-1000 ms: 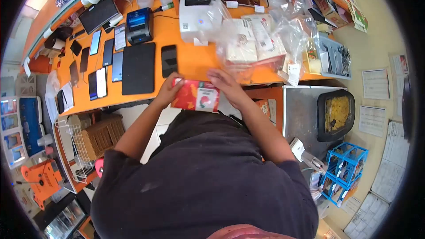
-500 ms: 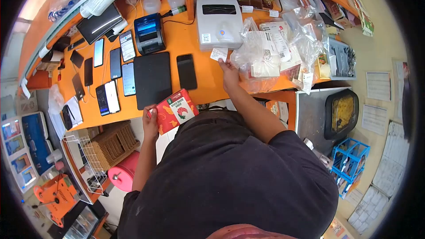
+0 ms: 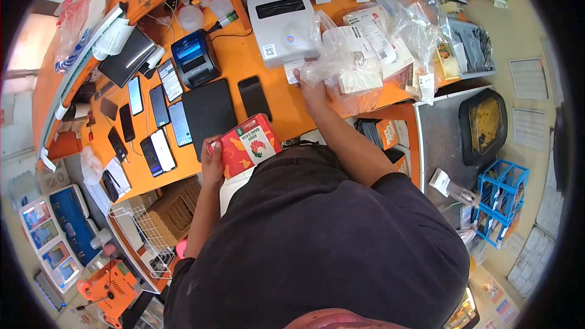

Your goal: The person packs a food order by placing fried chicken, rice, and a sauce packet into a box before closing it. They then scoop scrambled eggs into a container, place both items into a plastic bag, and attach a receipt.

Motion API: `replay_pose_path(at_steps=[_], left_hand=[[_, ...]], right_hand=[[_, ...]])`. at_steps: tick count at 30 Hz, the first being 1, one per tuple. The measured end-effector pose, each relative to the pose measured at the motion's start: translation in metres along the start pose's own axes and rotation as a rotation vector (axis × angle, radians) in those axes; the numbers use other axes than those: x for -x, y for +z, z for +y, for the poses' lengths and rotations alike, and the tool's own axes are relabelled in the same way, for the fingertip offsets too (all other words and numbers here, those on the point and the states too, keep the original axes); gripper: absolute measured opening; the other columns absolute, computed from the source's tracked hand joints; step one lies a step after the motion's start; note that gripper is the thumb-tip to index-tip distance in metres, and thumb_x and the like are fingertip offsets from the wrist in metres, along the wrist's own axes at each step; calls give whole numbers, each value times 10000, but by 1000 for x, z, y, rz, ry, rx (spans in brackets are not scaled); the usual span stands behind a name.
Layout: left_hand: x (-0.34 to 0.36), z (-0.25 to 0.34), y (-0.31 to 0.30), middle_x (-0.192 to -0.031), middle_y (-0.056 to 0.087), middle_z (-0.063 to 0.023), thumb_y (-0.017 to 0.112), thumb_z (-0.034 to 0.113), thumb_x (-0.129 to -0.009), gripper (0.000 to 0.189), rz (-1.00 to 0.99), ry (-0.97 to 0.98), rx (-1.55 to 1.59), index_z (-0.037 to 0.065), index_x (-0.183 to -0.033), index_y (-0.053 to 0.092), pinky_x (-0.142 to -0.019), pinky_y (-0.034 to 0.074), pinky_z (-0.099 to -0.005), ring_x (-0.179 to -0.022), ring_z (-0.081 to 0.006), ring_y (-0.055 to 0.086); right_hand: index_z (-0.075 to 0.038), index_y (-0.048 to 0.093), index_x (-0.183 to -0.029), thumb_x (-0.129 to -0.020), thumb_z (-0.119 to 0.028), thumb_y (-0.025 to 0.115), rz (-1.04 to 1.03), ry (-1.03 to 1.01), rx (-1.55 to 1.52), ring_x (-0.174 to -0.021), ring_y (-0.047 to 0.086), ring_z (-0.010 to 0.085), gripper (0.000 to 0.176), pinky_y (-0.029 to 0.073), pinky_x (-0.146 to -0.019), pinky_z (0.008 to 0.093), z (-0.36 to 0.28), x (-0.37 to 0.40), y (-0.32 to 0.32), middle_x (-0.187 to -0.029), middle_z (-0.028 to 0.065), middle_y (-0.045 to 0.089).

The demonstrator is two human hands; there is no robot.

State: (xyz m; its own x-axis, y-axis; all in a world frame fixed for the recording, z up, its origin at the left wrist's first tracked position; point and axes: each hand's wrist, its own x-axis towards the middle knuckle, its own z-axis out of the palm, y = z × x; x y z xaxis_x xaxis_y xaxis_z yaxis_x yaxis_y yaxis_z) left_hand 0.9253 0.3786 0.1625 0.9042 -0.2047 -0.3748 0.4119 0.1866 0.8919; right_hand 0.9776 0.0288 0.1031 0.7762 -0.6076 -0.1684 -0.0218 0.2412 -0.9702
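"Red packet (image 3: 251,145), where?"

"Tilted, near the front of the orange desk (image 3: 285,114). Left hand (image 3: 212,164) pinches its edge, thumb on top."

"Right hand (image 3: 313,92)?"

"At the white slip (image 3: 292,73) by the white printer (image 3: 281,29). Fingertips at its edge; full grip, can't tell."

"Step looks like getting hold of the slip. Calls for a light pinch, packet steady."

"Obstacles?"

"Clear plastic bag (image 3: 324,68) crowds the right hand, could snag. Dark phone (image 3: 253,98) just beyond the packet."

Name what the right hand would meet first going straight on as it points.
The right hand would first meet the paper slip at its fingertips, then probably the white printer just behind; exact depth is unclear.
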Motion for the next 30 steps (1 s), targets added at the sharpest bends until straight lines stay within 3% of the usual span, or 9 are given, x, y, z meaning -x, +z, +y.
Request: replay_pose_path(at_steps=[2,5,9,12,18,21,24,27,30], left_hand=[[-4,3,2,-1110,601,-82,571,248,-1025,245,-6,-3,-11,43,-1153,528,-870,542,-291,-1006,-141,608],[0,1,-3,-1107,600,-82,570,254,-1026,255,-17,2,-40,42,-1159,526,-872,538,-292,-999,-141,608],[3,7,4,-1107,599,-82,570,251,-1025,254,-36,15,-76,41,-1161,528,-878,531,-294,-995,-140,607],[-2,10,18,-1109,598,-81,571,248,-1024,249,-47,24,-87,40,-1155,534,-882,526,-293,-996,-140,604],[3,9,27,-1113,597,-75,576,255,-1023,249,-72,29,-157,42,-1148,546,-895,516,-294,-996,-139,598],[4,5,27,-1117,597,-75,576,255,-1023,247,-63,53,-159,44,-1148,547,-897,515,-295,-997,-139,597],[16,2,23,-1116,599,-76,576,251,-1022,246,-51,46,-158,44,-1151,545,-896,516,-297,-998,-140,598],[23,5,30,-1109,599,-75,581,257,-1020,256,-50,15,-135,42,-1154,542,-892,518,-299,-996,-139,597],[23,-3,31,-1102,599,-75,589,271,-1016,272,-67,31,-131,42,-1155,540,-885,520,-297,-990,-136,597]], right_hand=[[-90,520,-1305,-943,-190,646,-5,-181,538,-1101,616,317,396,497,-928,414,35,-23,-20,-1198,121,641],[-28,530,-1286,-921,-291,639,-16,-318,868,-1109,608,404,463,475,-950,476,49,-26,-28,-1172,221,643],[-13,556,-1215,-916,-356,647,-46,52,812,-1037,639,405,464,481,-917,477,-32,9,-14,-1083,217,668],[-26,566,-1163,-912,-391,665,-90,209,663,-1001,648,366,454,487,-884,446,-28,0,-22,-1034,183,665],[-45,570,-1166,-917,-445,617,-275,225,114,-985,654,374,473,488,-886,452,24,-18,-33,-990,195,671],[-44,575,-1170,-913,-385,604,-136,119,850,-1023,652,400,427,493,-894,467,-3,-10,-34,-1026,226,682],[-40,591,-1141,-852,-286,717,59,4,922,-837,681,265,400,526,-750,387,35,-29,-24,-925,186,698],[-44,596,-1137,-868,-269,722,-146,134,816,-846,675,257,372,521,-773,378,14,-18,-27,-928,147,697],[-53,601,-1086,-904,-241,706,-146,132,204,-847,661,238,282,506,-783,364,16,-16,-25,-920,79,683]])
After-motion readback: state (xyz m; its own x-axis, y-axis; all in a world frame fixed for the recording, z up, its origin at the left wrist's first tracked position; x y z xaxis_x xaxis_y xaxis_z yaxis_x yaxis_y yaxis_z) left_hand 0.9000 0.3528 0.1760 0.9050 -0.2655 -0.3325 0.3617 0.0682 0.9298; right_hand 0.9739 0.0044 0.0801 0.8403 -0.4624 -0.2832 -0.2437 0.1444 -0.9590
